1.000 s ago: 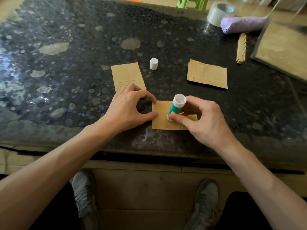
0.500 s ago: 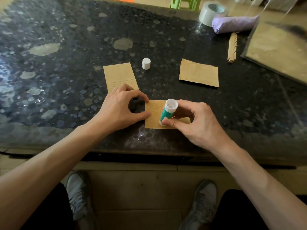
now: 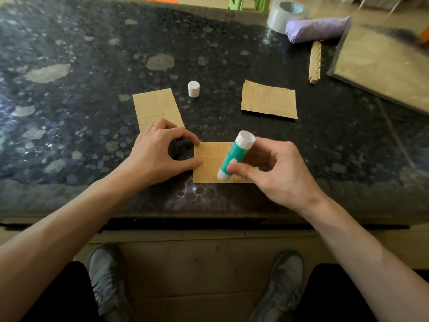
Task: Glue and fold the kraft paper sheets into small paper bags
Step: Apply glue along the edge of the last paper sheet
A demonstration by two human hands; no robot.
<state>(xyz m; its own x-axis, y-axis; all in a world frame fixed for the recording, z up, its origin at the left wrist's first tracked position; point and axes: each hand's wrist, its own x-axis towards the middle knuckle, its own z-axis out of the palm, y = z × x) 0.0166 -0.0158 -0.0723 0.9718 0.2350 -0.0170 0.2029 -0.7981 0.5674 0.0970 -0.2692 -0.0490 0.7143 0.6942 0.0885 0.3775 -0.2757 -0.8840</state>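
A small kraft paper sheet (image 3: 209,162) lies near the front edge of the dark stone table (image 3: 81,94). My left hand (image 3: 157,154) pins the sheet's left edge with thumb and forefinger tips. My right hand (image 3: 276,173) grips a green and white glue stick (image 3: 235,156), tilted, its lower end on the sheet near the bottom edge. The stick's white cap (image 3: 193,89) stands further back. A folded kraft bag (image 3: 156,108) lies behind my left hand. A small pile of kraft sheets (image 3: 269,99) sits to the right.
At the back right are a tape roll (image 3: 284,13), a purple bundle (image 3: 318,30), a thin wooden strip (image 3: 315,62) and a large clear-wrapped pack of kraft paper (image 3: 385,66). A green stool (image 3: 249,2) stands beyond the table. My shoes show below the table edge.
The glue stick has slid along the sheet and now leans more. My left hand has kept its hold on the sheet's left edge.
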